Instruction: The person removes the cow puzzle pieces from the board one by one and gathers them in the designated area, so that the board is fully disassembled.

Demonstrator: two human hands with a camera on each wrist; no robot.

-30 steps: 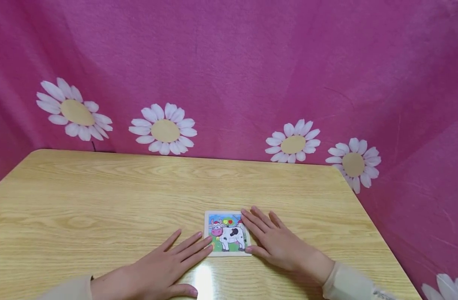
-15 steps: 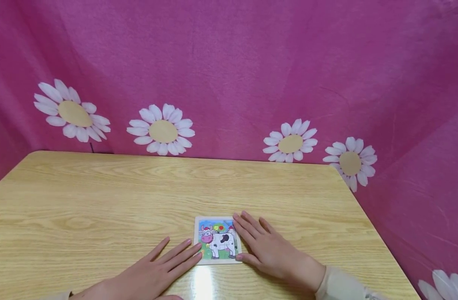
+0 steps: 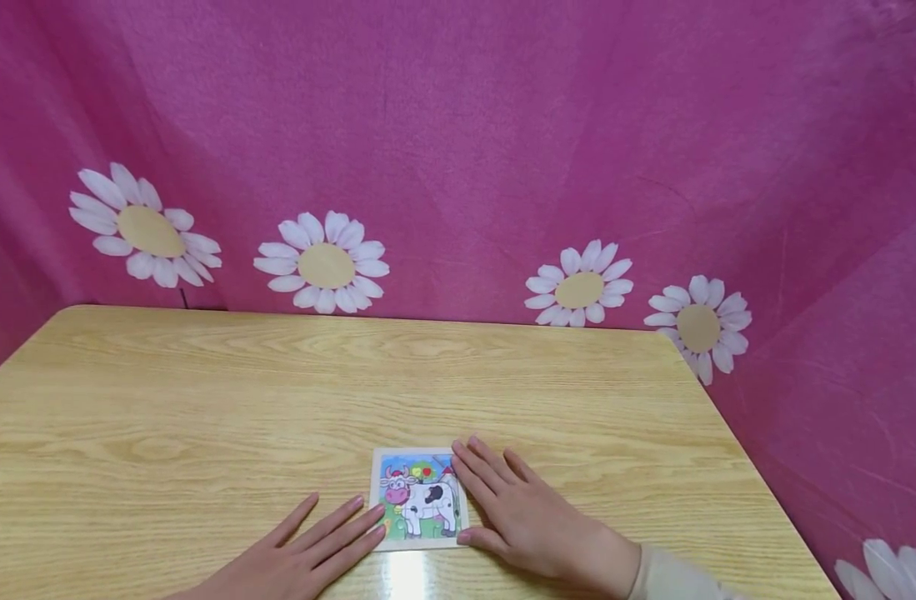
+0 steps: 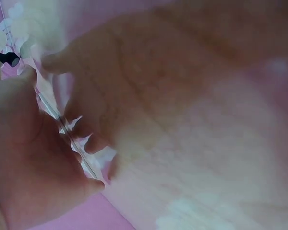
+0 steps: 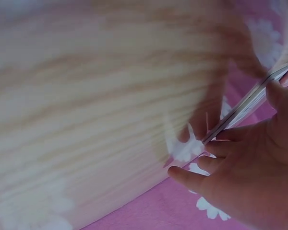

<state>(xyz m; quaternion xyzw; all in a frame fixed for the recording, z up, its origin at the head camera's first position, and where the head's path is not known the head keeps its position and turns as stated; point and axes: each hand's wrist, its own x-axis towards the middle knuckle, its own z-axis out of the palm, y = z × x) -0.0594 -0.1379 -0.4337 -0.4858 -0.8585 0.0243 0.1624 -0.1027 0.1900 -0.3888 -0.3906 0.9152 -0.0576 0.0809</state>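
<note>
A square jigsaw puzzle (image 3: pixel 420 506) with a cartoon cow in a pale wooden frame lies flat near the front of the table. My left hand (image 3: pixel 296 557) lies low on its left side, fingers straight and spread, with two fingertips touching the frame's lower left edge. On the opposite side, my right hand (image 3: pixel 528 517) rests with extended fingers against the right edge, its thumb at the lower right corner. The right wrist view shows the puzzle's thin edge (image 5: pixel 245 108) beside the right hand (image 5: pixel 249 167). Reflections blur the left wrist view around the left hand (image 4: pixel 33 153).
The wood-grain table (image 3: pixel 240 392) extends beyond the hands to a rounded far edge. Behind it hangs a pink cloth (image 3: pixel 458 150) printed with white daisies (image 3: pixel 326 265). A bright light reflection (image 3: pixel 407 575) shows on the tabletop in front of the puzzle.
The puzzle has slid left and toward me, with both hands moving along at its sides. Less of my left hand and wrist is visible at the bottom of the head view.
</note>
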